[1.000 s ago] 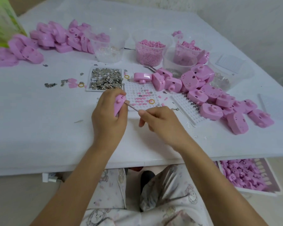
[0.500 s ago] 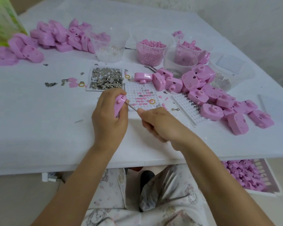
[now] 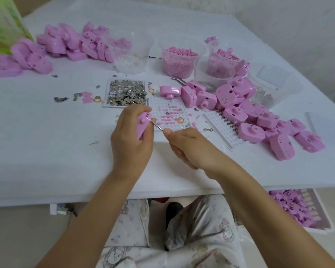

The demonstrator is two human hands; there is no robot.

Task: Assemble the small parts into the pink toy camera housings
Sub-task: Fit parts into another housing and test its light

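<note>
Pink toy camera housing [image 3: 143,125] is held edge-on in the left hand [image 3: 131,146], whose fingers curl round it, above the white table [image 3: 46,151] and just in front of a white grid tray [image 3: 167,113]. The right hand [image 3: 193,149] pinches a thin metal tool [image 3: 159,128], its tip touching the housing's side. More pink housings [image 3: 248,115] lie heaped to the right. A tray of small metal parts [image 3: 126,92] sits just behind the left hand.

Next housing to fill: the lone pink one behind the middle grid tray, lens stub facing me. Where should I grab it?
Probably its free left end, from above: the camera housing has a neighbouring housing crowding its right end, and its lens stub blocks the near face.
</note>
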